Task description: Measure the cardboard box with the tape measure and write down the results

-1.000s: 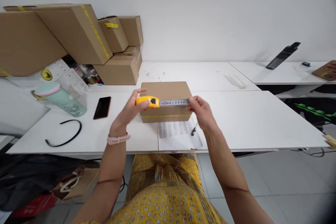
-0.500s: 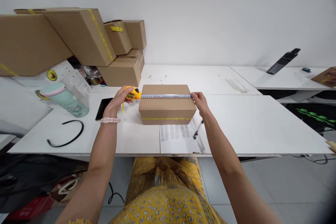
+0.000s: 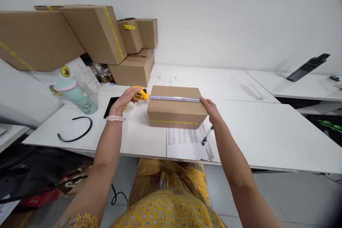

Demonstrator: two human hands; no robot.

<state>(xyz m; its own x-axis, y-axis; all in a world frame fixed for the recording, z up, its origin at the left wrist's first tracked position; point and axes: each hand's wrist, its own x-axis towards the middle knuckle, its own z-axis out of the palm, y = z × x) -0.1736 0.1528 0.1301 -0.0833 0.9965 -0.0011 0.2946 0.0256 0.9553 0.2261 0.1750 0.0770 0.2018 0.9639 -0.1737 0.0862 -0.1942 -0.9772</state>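
A closed cardboard box (image 3: 173, 108) with a yellow strip along its front sits on the white table. My left hand (image 3: 127, 97) is wrapped round a yellow tape measure (image 3: 141, 93) just off the box's left edge. From its case, the white blade (image 3: 171, 98) runs straight across the top of the box. At the right edge, my right hand (image 3: 211, 108) pinches the blade's end against the box. Beneath the box's front lies a printed sheet (image 3: 187, 144), with a black pen (image 3: 206, 138) on it close to my right wrist.
Several cardboard boxes (image 3: 91, 35) are stacked at the back left. Left of my arm are a mint tumbler (image 3: 80, 98), a black headband (image 3: 85, 131) and a dark phone-like slab (image 3: 109, 108). A dark bottle-shaped object (image 3: 307, 67) stands tilted at the far right.
The view has turned slightly left, so everything appears farther right. The blade stays stretched across the box, with both hands holding the same places.
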